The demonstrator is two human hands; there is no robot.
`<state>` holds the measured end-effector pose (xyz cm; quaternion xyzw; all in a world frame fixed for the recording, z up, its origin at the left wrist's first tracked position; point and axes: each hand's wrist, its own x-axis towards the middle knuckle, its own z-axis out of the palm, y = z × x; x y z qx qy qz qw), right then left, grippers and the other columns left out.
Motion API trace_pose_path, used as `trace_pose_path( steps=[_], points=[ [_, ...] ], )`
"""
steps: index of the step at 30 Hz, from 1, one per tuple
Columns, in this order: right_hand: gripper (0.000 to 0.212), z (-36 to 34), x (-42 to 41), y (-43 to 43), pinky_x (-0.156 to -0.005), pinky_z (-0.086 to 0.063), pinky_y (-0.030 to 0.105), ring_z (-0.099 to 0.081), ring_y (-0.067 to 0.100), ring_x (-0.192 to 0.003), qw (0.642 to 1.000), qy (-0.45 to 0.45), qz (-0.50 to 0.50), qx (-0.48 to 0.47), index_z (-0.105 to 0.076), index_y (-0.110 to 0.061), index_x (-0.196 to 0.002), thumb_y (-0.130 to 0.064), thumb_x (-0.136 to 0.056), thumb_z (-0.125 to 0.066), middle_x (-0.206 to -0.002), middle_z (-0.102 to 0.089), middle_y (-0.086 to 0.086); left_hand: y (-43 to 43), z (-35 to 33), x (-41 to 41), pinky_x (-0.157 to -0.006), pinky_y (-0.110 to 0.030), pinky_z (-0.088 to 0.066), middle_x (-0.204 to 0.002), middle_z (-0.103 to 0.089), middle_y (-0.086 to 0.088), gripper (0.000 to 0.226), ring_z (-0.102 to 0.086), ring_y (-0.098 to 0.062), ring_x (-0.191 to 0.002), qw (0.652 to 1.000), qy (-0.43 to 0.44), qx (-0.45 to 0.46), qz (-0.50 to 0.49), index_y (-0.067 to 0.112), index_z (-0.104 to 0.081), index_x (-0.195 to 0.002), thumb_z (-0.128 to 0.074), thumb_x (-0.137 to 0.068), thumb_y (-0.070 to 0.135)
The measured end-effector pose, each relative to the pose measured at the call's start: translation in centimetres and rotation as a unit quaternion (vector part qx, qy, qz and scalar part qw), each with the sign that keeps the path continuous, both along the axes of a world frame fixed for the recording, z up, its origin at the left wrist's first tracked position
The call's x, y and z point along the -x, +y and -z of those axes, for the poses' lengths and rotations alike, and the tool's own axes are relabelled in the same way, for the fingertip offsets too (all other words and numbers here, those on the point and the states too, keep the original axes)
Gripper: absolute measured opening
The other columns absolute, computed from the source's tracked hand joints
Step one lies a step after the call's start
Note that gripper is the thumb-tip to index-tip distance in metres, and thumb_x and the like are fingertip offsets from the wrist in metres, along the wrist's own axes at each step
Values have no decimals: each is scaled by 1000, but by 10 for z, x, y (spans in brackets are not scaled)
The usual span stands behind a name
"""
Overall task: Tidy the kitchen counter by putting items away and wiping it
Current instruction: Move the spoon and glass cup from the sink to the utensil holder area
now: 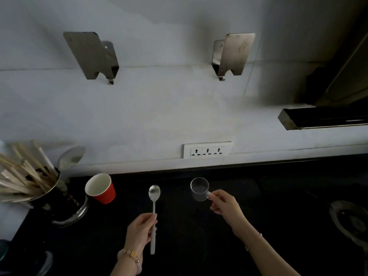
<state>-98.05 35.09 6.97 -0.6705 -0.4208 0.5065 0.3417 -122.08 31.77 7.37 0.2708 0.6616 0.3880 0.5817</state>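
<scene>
My left hand (pixel 140 231) grips the handle of a long metal spoon (pixel 154 198), bowl pointing away from me over the black counter (pixel 179 226). My right hand (pixel 224 205) pinches the small handle of a clear glass cup (pixel 199 189), held upright just above the counter near the wall. A red paper cup (pixel 100 188) with a white inside leans tilted to the left of the spoon.
A metal utensil holder (pixel 49 198) full of wooden chopsticks and a ladle stands at the far left. A wall socket strip (pixel 207 150) sits low on the white wall. Two metal brackets (pixel 93 56) hang higher up. A dark round object (pixel 350 218) lies at the right.
</scene>
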Motion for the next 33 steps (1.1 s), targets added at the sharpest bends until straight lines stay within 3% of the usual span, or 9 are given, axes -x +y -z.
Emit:
trace_pose_path(
  steps=[16, 19, 22, 24, 27, 30, 33],
  points=[
    [13, 38, 18, 55, -57, -44, 19, -58, 11, -69, 999, -7, 2, 37, -65, -15, -96, -22, -91, -54, -79, -62, 2, 9, 27, 21, -73, -29, -49, -87, -62, -10, 11, -58, -20, -82, 999, 20, 0, -25, 9, -67, -91, -60, -85, 16],
    [18, 39, 18, 54, -62, -47, 21, -60, 12, -74, 999, -8, 9, 33, -62, -16, -107, -22, -91, -54, -89, -66, 5, 10, 27, 22, -77, -31, -49, -88, -62, -10, 10, -58, -21, -84, 999, 13, 9, -32, 11, -67, -90, -60, -85, 16],
    [37, 43, 18, 49, -64, -48, 22, -63, 13, -80, 999, -20, 16, 33, -49, -17, -126, -21, -90, -56, -95, -67, 2, 8, 24, 20, -74, -29, -50, -92, -62, -9, 9, -59, -21, -86, 999, 10, 9, -40, 14, -66, -91, -61, -85, 18],
    [46, 45, 17, 39, -67, -48, 20, -63, 10, -84, 997, -70, 7, 33, -42, -19, -133, -22, -90, -57, -97, -64, -3, 6, 20, 20, -71, -27, -50, -91, -62, -9, 9, -59, -20, -85, 999, 10, 1, -43, 14, -66, -91, -61, -85, 18],
    [44, 40, 17, 11, -75, -48, 18, -58, 3, -89, 980, -193, -49, 9, -44, -22, -132, -22, -90, -56, -101, -59, -9, -2, 14, 24, -74, -29, -50, -89, -62, -8, 12, -59, -20, -84, 999, 14, -17, -41, 13, -66, -93, -61, -85, 19],
    [38, 31, 26, -31, -83, -46, 13, -55, -3, -100, 937, -321, -119, -64, -49, -27, -128, -24, -90, -55, -115, -58, -12, -16, 5, 29, -74, -29, -51, -88, -63, -8, 13, -60, -21, -85, 998, 17, -45, -49, 12, -67, -93, -61, -85, 20],
    [40, 28, 44, -78, -98, -40, 14, -47, -2, -117, 897, -348, -242, -125, -45, -31, -133, -30, -93, -48, -129, -49, -16, -32, -5, 35, -76, -29, -51, -88, -63, -5, 16, -61, -19, -85, 996, 20, -61, -67, 12, -66, -96, -61, -85, 21]
  ],
)
